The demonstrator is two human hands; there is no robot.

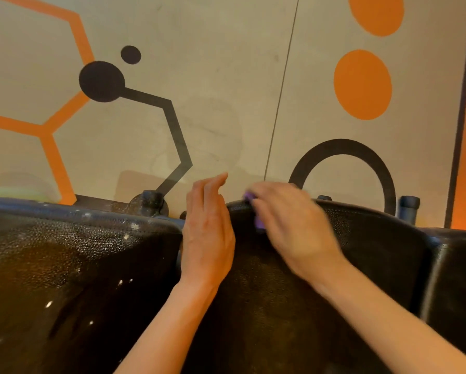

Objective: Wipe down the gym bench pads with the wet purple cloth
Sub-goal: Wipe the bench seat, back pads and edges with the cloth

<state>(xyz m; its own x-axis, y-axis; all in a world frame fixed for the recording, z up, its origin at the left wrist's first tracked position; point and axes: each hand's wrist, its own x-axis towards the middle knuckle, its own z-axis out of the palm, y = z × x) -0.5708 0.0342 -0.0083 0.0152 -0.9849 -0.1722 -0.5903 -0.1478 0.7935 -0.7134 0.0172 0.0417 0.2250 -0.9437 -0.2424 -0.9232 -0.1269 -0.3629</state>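
Cloth (258, 224), purple, mostly hidden under the right hand (288, 228); only a small bit shows at the fingers, near the top edge of the middle pad (294, 292). Right hand closed down over cloth, palm pressing it to the pad, blurred, so likely mid-wipe along the upper rim. Left hand (207, 238) open, fingers straight and together, holds nothing; lies flat along the left edge of the middle pad at the gap to the left pad (72, 265), probably bracing the pad so it doesn't shift under the wiping.

Left pad shows shiny streaks and white glints, looks wet, so likely done already. Right pad (458, 279) at frame edge, state unclear. Black posts (408, 209) stick up behind the pads. Wall (226, 76) behind, beige with orange and black shapes.

Judgement: task partway; top of middle pad in hand, rest of it and right pad probably left.
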